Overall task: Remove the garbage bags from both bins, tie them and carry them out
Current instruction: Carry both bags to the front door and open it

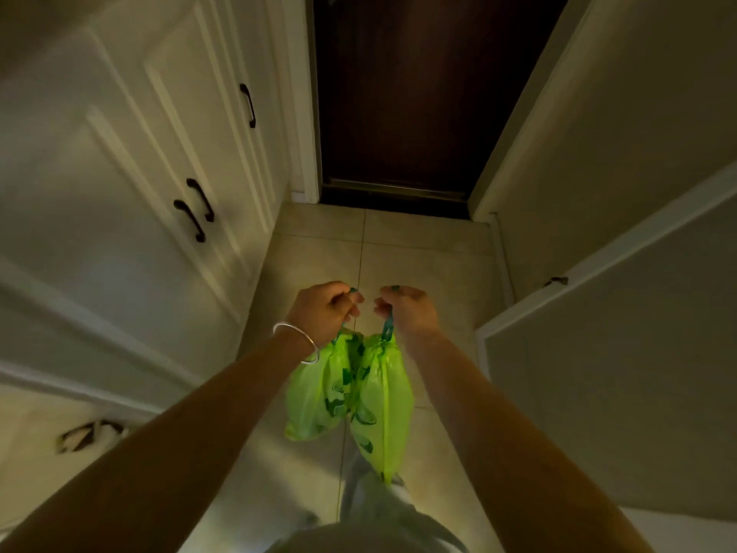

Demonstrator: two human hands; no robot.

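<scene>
Two bright green garbage bags hang side by side in front of me, above the tiled floor. My left hand (324,309), with a silver bangle on the wrist, is closed on the teal drawstring of the left green bag (315,393). My right hand (406,311) grips the teal drawstring of the right green bag (385,409), which hangs a little lower. Both bags are gathered shut at the top and touch each other. No bins are in view.
A dark brown door (414,93) stands closed straight ahead at the end of a narrow tiled hallway (418,249). White cabinets with black handles (195,209) line the left. A pale wall and a white door panel (618,353) close in the right.
</scene>
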